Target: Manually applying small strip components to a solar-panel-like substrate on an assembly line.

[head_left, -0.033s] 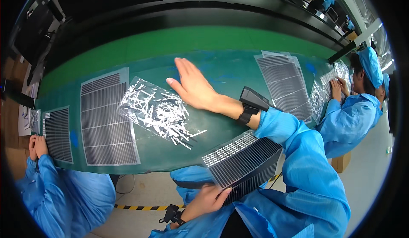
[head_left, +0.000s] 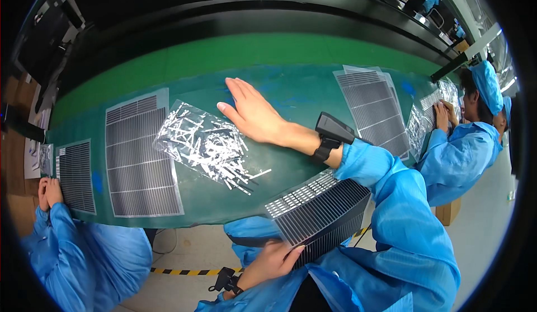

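My left hand [head_left: 272, 263] is closed at the table's near edge, its thumb and fingers pinching the lower edge of a black-striped sheet [head_left: 319, 214]. This sheet has rows of small white pieces along its far edge and bends down over the table edge towards my lap. My right hand [head_left: 254, 112] is open, fingers stretched out flat over the green mat [head_left: 235, 206], with nothing visible in it. Close to its thumb lies a clear plastic bag [head_left: 178, 123] with many loose white strips [head_left: 215, 155] on and around it; whether they lie inside is hard to tell.
More black-striped sheets [head_left: 142, 164] lie left of the bag, with another stack [head_left: 376, 113] at the right. A co-worker's hands [head_left: 50, 192] rest by a smaller striped sheet [head_left: 77, 172] at far left. Another co-worker [head_left: 458, 150] works at the right end.
My right hand has shifted very slightly to the left. My left hand and the sheet look the same.
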Demonstrator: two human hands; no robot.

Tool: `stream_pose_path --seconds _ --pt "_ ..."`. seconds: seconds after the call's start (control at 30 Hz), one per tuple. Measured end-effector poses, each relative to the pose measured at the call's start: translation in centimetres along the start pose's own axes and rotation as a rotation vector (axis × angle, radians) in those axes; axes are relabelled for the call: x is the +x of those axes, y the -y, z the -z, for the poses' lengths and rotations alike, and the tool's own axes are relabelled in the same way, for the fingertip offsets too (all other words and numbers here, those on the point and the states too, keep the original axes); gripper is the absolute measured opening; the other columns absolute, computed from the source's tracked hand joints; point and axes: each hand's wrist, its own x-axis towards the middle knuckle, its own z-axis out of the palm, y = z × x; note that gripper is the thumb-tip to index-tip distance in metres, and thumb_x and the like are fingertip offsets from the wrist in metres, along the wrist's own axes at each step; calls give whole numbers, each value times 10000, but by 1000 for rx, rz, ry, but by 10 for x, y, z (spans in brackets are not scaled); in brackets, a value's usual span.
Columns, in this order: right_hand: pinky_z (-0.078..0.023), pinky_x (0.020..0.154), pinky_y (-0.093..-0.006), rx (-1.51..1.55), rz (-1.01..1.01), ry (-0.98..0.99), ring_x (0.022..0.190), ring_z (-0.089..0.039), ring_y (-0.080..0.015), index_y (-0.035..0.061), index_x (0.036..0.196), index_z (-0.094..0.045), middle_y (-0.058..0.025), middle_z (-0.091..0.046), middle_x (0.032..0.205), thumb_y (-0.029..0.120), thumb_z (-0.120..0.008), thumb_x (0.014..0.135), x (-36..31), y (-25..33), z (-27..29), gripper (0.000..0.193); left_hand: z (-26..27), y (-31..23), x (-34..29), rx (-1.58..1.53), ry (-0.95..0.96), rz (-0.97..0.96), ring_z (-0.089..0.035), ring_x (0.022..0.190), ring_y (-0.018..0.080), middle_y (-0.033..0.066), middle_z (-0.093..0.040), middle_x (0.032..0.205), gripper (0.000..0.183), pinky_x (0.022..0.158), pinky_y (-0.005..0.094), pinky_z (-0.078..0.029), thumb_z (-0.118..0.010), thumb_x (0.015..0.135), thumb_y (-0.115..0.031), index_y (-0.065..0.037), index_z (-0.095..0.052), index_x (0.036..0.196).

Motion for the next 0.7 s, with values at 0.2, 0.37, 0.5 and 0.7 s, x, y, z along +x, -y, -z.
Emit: stream_pose_path --seconds 0.2,0.37,0.5,0.7 --pt "-540 1006 -386 581 -179 -136 1087 -701 -346 -104 1171 -693 -209 -729 1156 315 -448 1123 34 -43 61 488 -1 0 9 39 -22 -47 -726 688 301 177 -745 852 112 680 383 -564 -705 923 -8 69 -721 1002" --pt "-599 826 -287 762 -157 -95 981 -706 -141 -42 1107 -731 -95 -740 1060 220 -602 1075 45 -10 104 294 -1 8 4 -9 27 -3 -727 679 290 169 -748 850 114 650 375 -565 -701 933 -13 74 -722 1003" --pt "-533 729 -229 590 170 -349 827 -668 -83 -1 1082 -713 -58 -745 1000 150 -664 1033 47 43 161 166 -1 6 6 -10 -3 -48 -727 680 292 171 -748 856 119 640 363 -564 -692 940 -15 77 -723 1010" --pt "-548 731 -265 413 444 -849 788 -673 -139 13 1040 -693 -61 -737 940 20 -672 990 36 61 164 55 -1 12 8 16 6 -34 -725 680 299 160 -749 847 147 664 367 -573 -687 945 -19 76 -727 1049"
